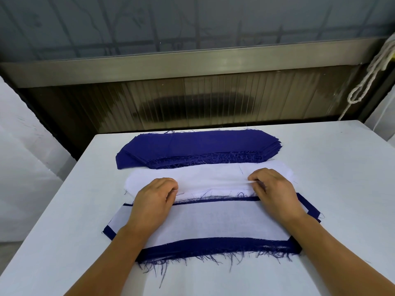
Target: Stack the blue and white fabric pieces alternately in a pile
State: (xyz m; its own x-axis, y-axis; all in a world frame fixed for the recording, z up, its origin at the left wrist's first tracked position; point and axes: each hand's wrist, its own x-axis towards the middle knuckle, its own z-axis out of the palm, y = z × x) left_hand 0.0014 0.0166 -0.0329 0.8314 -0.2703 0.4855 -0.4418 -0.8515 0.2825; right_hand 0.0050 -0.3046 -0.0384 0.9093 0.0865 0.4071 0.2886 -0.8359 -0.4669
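A stack of several blue fabric pieces (198, 147) lies at the far side of the white table (331, 189). In front of it sits a stack of white fabric pieces (213, 176). Nearest me lies the pile (213, 225), with a white piece on top and a frayed blue piece showing around its edges. My left hand (155, 200) pinches the near edge of the top white piece on the white stack. My right hand (275, 192) pinches the same edge further right, and the cloth bunches slightly between the two hands.
A metal rail and ribbed panel (192, 99) run behind the table's far edge. A white cord (367, 80) hangs at the right. White surfaces (23, 146) flank the table on the left and right.
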